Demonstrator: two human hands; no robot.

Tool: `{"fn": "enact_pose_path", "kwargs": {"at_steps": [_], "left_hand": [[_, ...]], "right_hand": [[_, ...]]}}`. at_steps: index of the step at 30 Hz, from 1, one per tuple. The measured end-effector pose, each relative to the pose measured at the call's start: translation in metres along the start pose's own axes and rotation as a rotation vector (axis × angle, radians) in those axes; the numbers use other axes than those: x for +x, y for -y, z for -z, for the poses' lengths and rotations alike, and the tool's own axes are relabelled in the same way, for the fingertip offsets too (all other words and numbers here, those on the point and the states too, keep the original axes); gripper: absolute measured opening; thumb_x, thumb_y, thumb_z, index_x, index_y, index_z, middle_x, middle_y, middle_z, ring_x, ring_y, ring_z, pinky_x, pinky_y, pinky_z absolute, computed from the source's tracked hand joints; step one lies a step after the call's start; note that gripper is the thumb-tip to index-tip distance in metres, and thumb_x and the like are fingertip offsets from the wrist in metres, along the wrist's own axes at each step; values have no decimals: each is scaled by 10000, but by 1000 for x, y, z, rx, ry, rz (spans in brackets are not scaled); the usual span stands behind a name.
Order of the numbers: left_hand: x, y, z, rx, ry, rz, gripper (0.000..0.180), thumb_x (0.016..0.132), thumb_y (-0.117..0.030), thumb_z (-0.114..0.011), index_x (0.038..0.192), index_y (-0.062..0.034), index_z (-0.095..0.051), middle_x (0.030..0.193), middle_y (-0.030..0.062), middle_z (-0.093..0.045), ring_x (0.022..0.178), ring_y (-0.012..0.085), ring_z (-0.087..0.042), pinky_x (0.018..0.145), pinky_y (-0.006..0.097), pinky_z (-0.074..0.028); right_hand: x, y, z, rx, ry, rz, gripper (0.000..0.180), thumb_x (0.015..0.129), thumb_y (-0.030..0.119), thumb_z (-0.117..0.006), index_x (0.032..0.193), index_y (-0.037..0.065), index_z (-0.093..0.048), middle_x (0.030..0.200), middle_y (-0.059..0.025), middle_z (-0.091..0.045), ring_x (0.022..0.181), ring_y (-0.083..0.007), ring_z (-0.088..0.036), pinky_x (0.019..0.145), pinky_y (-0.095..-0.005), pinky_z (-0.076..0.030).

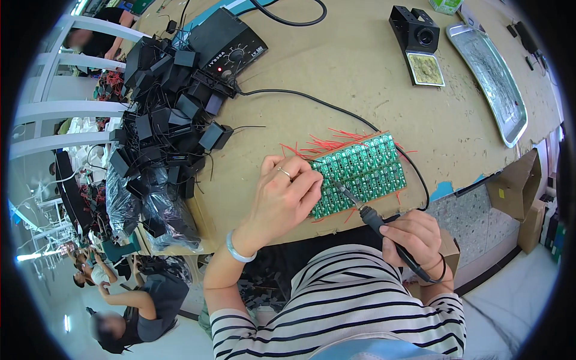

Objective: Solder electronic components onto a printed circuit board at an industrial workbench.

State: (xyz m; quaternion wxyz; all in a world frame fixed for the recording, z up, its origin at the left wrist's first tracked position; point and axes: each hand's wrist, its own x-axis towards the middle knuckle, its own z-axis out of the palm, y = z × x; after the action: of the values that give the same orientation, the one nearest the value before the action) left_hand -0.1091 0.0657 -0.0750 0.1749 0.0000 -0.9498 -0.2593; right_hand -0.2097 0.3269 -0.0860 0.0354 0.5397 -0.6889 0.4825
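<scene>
A panel of small green circuit boards (pixel 384 174) lies on the table in front of me, with thin red wires (pixel 336 139) sticking out along its edges. My right hand (pixel 415 239) grips a soldering iron (pixel 373 219) by its dark handle. The iron's metal tip points at the left half of the panel. At the panel's left edge, my left hand (pixel 289 187) is closed in a pinch, close to the iron's tip. What those fingers hold is too small to make out.
A black soldering station (pixel 225 48) with a dial stands at the back left, its cord running to the iron. Black boxy parts with leads (pixel 174 114) are heaped beside it. At the back right are an iron holder with sponge (pixel 425 67) and a metal tray (pixel 489 84). Other people sit at left.
</scene>
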Motion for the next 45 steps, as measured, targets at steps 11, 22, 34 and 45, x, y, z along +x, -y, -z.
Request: {"fn": "enact_pose_path", "kwargs": {"at_steps": [11,22,34,45], "left_hand": [[1,-5,-2,53,-1,-42,185,711,-17,-790,849,-82,-687,832,18,-599,739,212,-597,812,371,-426],[5,0,-3,78,30,-53,187,703,-16,-788,836,-74,-670,834,35,-585,748,230,-585,822,376,-427],[-11,-7,-9,149,40,-83,114,801,-122,-731,888,-85,-665,904,42,-601,903,218,-593,893,449,-443],[-8,2,18,36,-184,207,306,873,-189,-733,1129,-34,-665,1155,116,-592,1140,333,-565,1007,492,-418]], "right_hand": [[10,5,7,-228,167,326,156,756,80,-731,903,33,-709,770,-67,-650,599,-144,-571,519,-258,-489],[7,2,22,-154,-24,193,140,760,26,-706,898,14,-683,788,-73,-671,590,-178,-638,487,-271,-505],[-8,7,23,-175,-128,65,257,693,7,-689,946,52,-689,780,-58,-666,595,-235,-617,528,-341,-475],[-11,-2,16,-187,-267,139,139,749,49,-644,880,5,-662,692,-118,-634,552,-271,-574,551,-372,-478]]}}
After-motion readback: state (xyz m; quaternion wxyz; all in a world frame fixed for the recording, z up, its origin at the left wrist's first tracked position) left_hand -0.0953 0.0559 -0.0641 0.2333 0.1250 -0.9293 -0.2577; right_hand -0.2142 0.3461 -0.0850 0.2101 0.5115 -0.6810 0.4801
